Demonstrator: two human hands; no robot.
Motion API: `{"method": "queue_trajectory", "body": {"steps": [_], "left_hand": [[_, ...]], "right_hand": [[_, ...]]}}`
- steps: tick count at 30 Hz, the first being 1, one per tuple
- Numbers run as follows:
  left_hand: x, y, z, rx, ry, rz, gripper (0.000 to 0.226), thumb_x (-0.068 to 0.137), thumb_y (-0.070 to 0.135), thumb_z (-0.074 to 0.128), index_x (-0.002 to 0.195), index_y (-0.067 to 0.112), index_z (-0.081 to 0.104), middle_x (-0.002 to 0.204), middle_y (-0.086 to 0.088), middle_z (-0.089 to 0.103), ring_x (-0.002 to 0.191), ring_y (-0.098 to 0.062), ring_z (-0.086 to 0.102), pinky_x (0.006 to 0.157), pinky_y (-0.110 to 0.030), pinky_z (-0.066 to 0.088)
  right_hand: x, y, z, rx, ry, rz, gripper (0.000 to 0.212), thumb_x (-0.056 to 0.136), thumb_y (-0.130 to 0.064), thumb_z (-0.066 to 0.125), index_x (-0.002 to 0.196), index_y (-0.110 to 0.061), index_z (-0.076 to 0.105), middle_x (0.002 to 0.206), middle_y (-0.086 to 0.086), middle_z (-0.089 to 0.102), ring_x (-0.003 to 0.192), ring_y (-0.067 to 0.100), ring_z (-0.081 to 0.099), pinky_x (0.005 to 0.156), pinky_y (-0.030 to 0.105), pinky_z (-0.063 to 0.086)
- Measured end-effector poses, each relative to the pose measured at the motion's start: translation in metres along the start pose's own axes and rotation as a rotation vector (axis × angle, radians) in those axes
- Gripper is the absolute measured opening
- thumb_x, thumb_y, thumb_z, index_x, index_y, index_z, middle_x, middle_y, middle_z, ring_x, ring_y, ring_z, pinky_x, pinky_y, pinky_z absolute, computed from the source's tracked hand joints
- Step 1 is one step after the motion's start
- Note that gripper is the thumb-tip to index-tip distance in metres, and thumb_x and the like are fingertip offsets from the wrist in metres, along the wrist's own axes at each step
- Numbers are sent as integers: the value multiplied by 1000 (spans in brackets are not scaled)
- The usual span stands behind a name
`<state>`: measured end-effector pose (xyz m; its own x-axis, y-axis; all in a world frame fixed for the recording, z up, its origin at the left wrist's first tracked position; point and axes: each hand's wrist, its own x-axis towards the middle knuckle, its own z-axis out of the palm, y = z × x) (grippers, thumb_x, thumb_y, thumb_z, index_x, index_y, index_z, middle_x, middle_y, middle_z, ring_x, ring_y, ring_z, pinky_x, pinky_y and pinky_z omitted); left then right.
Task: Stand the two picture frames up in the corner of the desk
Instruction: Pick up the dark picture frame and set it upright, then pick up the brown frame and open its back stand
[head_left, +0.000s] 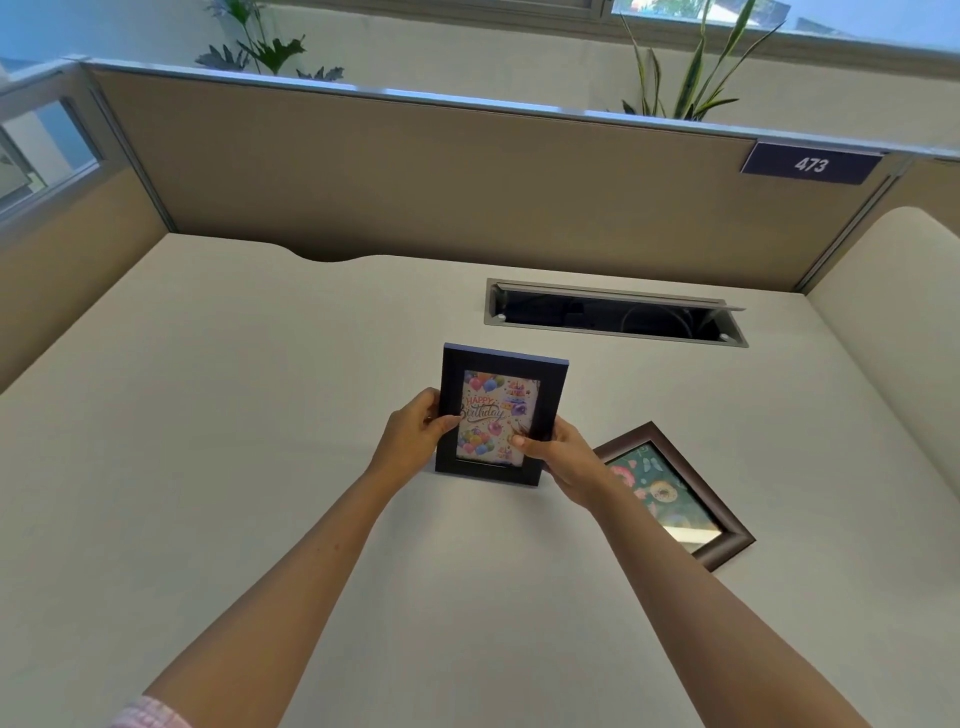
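From the head camera, your left hand (410, 434) and right hand (563, 462) each clasp a side of the black frame (500, 415), held upright with its birthday picture facing you, bottom edge at the pale surface (260, 415). The brown frame (675, 493) lies flat just right of your right hand, which hides its near corner; whether the black frame's bottom edge touches the surface is unclear.

A black frame (501, 414) with a "Happy Birthday" balloon picture stands upright near the middle of the tabletop (260, 389), while a brown frame (675, 493) with a green doughnut print lies flat just to its right, turned askew.
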<state>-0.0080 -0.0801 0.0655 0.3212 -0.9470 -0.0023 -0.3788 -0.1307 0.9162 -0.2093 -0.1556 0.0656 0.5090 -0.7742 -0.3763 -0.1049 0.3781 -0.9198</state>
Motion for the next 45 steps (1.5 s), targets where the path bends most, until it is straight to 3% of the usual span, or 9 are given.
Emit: {"method": "queue_trajectory", "body": {"steps": [6, 12, 18, 23, 28, 32, 35, 40, 45], "left_hand": [[-8, 0, -1, 31, -44, -7, 36, 92, 36, 52, 120, 16, 44, 120, -3, 57, 110, -18, 57, 75, -20, 51], [-38, 7, 10, 272, 498, 371, 31, 90, 28, 53, 112, 10, 44, 108, -10, 50, 94, -14, 45, 72, -28, 48], [-86, 16, 71, 350, 162, 626, 18, 87, 12, 51, 104, 13, 49, 99, -2, 49, 89, -16, 46, 75, -30, 45], [-121, 12, 127, 456, -135, 597, 23, 89, 17, 48, 112, 20, 53, 110, 0, 56, 97, -17, 51, 77, -34, 46], [-126, 14, 171, 587, -219, 435, 49, 94, 34, 42, 138, 12, 39, 147, -10, 41, 135, -26, 38, 107, -39, 35], [-125, 16, 196, 711, -220, 316, 66, 95, 50, 28, 146, 9, 23, 157, -10, 19, 146, -23, 14, 116, -39, 15], [-124, 18, 211, 793, -224, 277, 75, 92, 60, 17, 147, 9, 19, 159, -9, 12, 147, -22, 5, 117, -41, 2], [-124, 19, 217, 891, -207, 280, 80, 90, 62, 14, 146, 6, 23, 157, -11, 19, 145, -23, 13, 116, -45, 10], [-120, 17, 216, 880, -231, 268, 87, 85, 67, -2, 147, 9, 16, 158, -7, 12, 146, -20, 6, 116, -40, -2]], "right_hand": [[-6, -1, -4, -166, 12, -70, 40, 83, -12, 71, 117, -22, 52, 112, -5, 64, 114, 25, 60, 78, 25, 56], [-23, 6, -25, -450, 258, -160, 63, 78, -42, 73, 129, -17, 45, 108, 3, 66, 100, 20, 63, 79, 34, 55], [-49, 22, -62, -466, 540, -318, 33, 91, -38, 59, 109, -11, 59, 83, 3, 69, 73, 8, 65, 59, 5, 44], [-71, 37, -111, -608, 782, -360, 18, 95, -23, 54, 95, -10, 65, 86, 5, 69, 83, 24, 63, 67, 25, 40], [-92, 53, -159, -837, 979, -269, 15, 91, -12, 58, 103, -9, 66, 110, 14, 65, 106, 39, 51, 83, 37, 37], [-101, 63, -180, -937, 891, -45, 33, 92, -31, 58, 115, -7, 61, 124, 18, 55, 116, 43, 45, 93, 51, 38], [-104, 68, -184, -1030, 797, -81, 40, 92, -33, 57, 116, -2, 60, 118, 22, 57, 109, 43, 49, 90, 48, 40], [-102, 69, -177, -1112, 727, -107, 44, 93, -36, 56, 111, 3, 58, 108, 25, 57, 99, 42, 53, 84, 45, 43], [-98, 62, -179, -996, 686, -67, 46, 94, -45, 49, 99, 1, 55, 100, 20, 60, 84, 34, 56, 69, 38, 43]]}}
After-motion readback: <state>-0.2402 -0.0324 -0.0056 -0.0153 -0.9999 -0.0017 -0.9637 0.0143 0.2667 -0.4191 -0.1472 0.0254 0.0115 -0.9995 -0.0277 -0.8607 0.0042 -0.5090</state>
